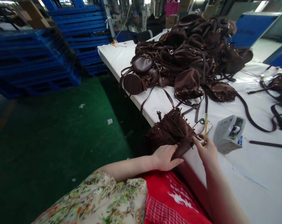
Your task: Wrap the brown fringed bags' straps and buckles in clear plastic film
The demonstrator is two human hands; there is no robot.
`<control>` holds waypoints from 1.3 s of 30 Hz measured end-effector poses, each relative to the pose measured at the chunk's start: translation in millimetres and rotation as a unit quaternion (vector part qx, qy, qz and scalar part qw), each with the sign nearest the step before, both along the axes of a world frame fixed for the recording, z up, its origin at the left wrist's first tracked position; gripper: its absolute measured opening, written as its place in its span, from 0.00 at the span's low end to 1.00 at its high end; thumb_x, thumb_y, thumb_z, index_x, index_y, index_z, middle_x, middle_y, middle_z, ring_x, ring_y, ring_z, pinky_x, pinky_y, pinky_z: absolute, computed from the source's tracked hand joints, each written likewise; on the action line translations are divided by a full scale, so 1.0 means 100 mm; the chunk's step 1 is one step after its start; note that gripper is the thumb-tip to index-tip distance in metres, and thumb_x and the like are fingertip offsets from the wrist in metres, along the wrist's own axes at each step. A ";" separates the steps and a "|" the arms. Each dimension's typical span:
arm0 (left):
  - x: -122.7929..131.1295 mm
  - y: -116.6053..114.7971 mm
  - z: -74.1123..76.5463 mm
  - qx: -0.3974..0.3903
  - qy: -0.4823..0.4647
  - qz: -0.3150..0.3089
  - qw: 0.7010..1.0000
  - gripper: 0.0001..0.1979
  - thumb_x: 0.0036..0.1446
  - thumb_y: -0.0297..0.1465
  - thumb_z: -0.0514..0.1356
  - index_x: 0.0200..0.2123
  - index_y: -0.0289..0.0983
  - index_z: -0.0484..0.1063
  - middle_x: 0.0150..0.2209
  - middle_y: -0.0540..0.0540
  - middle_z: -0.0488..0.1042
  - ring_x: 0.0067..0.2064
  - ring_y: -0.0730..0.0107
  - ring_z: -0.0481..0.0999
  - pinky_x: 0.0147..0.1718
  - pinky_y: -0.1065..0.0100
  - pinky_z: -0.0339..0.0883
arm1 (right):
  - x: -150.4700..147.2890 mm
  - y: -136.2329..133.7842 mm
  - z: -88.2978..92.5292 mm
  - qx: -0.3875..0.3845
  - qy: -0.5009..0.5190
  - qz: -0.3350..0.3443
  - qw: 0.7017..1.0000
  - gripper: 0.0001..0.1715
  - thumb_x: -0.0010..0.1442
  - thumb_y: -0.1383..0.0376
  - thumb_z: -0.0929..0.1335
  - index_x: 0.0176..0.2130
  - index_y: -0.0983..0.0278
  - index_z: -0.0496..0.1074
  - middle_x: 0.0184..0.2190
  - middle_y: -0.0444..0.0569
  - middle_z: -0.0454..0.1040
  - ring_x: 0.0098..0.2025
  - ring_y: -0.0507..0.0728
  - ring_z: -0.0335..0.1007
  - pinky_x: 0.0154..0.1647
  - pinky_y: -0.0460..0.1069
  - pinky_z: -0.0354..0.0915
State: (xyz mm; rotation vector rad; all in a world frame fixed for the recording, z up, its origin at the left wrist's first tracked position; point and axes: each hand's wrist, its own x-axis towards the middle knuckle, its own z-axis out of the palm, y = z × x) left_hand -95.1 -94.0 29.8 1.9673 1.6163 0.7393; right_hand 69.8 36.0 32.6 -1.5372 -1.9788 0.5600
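A dark brown fringed bag point(171, 127) hangs over the near edge of the white table point(243, 183). My left hand point(166, 158) grips its lower side, with the thumb apart from the fingers. At the bag's right side, my right hand point(206, 150) touches the bag with its fingertips and holds a thin yellow stick-like tool point(205, 127) upright. Behind that tool a phone point(209, 127) lies on the table. What is inside the bag is hidden.
A large pile of brown bags point(183, 53) covers the table's far part. Right of my right hand stands a grey box-like container point(228, 133). Straps and more bags point(280, 87) lie at the right. Blue pallets point(31, 62) are stacked on the green floor at left.
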 end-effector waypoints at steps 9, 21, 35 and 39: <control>0.60 0.33 -0.12 0.098 0.000 -0.198 0.975 0.21 0.57 0.31 0.58 0.53 0.31 0.67 0.58 0.34 0.64 0.60 0.55 0.64 0.59 0.58 0.59 | 0.02 -0.05 0.50 0.127 -0.186 0.091 0.970 0.21 0.54 0.55 0.69 0.45 0.62 0.72 0.49 0.55 0.71 0.42 0.62 0.69 0.40 0.55 0.64; -0.66 -0.34 -0.44 0.107 -0.172 0.384 0.901 0.20 0.58 0.38 0.60 0.49 0.32 0.66 0.51 0.34 0.68 0.54 0.57 0.69 0.51 0.57 0.67 | 0.48 -0.86 0.53 -0.032 -0.039 0.121 0.991 0.29 0.67 0.51 0.52 0.39 0.62 0.73 0.24 0.47 0.69 0.24 0.54 0.64 0.28 0.49 0.60; -0.60 0.51 -0.53 -0.050 -0.235 0.263 0.934 0.18 0.54 0.42 0.62 0.41 0.33 0.73 0.41 0.40 0.77 0.44 0.57 0.76 0.45 0.62 0.68 | 0.60 -0.66 0.11 0.048 -0.397 0.134 0.907 0.16 0.68 0.59 0.57 0.39 0.61 0.71 0.33 0.51 0.76 0.30 0.55 0.72 0.26 0.48 0.52; -0.46 0.94 -0.44 -0.019 -0.239 0.241 0.940 0.16 0.54 0.41 0.61 0.39 0.35 0.74 0.37 0.43 0.78 0.41 0.58 0.76 0.42 0.63 0.68 | 0.52 -0.53 -0.01 -0.047 -0.369 0.123 0.920 0.20 0.68 0.55 0.57 0.37 0.62 0.71 0.32 0.52 0.78 0.34 0.57 0.74 0.30 0.48 0.56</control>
